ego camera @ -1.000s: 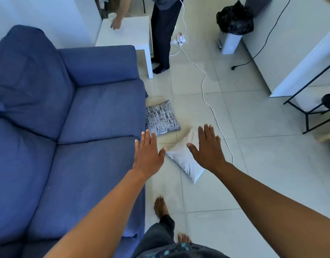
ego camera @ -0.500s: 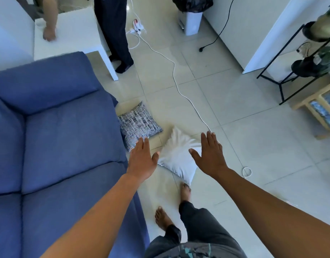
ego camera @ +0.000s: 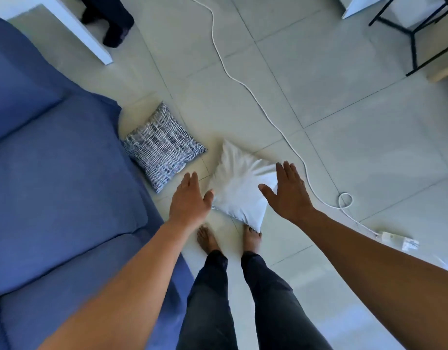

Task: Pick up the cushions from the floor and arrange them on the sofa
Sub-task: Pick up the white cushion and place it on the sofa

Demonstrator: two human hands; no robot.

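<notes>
1. Left hand (ego camera: 189, 200): spread flat, palm down, holding nothing; it hovers over the floor just beside the left edge of the white cushion (ego camera: 237, 188).
2. Right hand (ego camera: 287, 190): likewise fully spread and empty, poised over the cushion's right edge.
3. Change noted: a second ago both hands were held out ahead of the body, well above the cushion; the person has since stepped up, and the bare feet now stand at its near corner, the hands bracketing it. Judgement: the reach is nearly complete and a two-handed lift is the step in hand.
4. White cushion: lies flat on the tiled floor (ego camera: 344, 152), roughly square, set diamond-wise. No clear long axis; one diagonal runs from the far corner toward the feet.
5. Patterned cushion (ego camera: 163, 147): on the floor against the blue sofa (ego camera: 61, 178), also corner-on, untouched.
6. White cable (ego camera: 255, 97): trails just right of the white cushion; possible snag.
</notes>
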